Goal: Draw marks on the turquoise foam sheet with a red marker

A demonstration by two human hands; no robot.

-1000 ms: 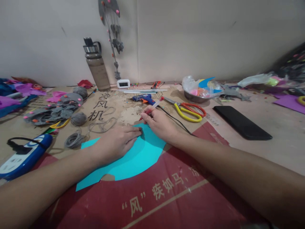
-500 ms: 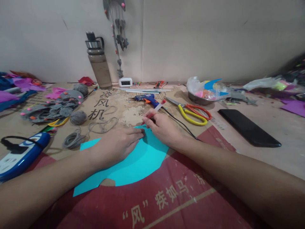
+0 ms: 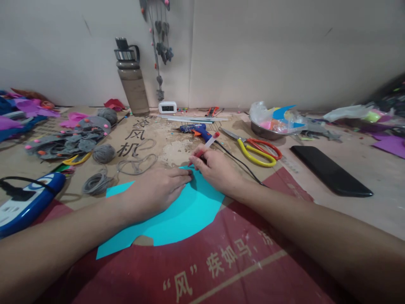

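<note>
A bright turquoise sheet (image 3: 186,219), cut along curved edges, lies on the printed cardboard. My left hand (image 3: 155,190) rests flat on it with fingers stretched to the right, covering much of its upper left part. Close beside those fingertips, my right hand (image 3: 218,169) is closed round a pen (image 3: 211,139) with a red end and a pale, see-through barrel. The pen slants up to the right, its lower end near the sheet's upper edge. My fingers partly hide the pen's tip and any mark there.
Beyond my hands lie a blue glue gun (image 3: 198,130) and scissors (image 3: 257,152) with yellow and orange handles. A black phone (image 3: 330,169) lies at right. Grey yarn (image 3: 103,153), felt pieces (image 3: 69,137) and a power strip (image 3: 34,200) are at left. A bottle (image 3: 133,84) stands behind.
The camera view has shifted very slightly. Both hands, the pen and the turquoise sheet stay in practically the same places.
</note>
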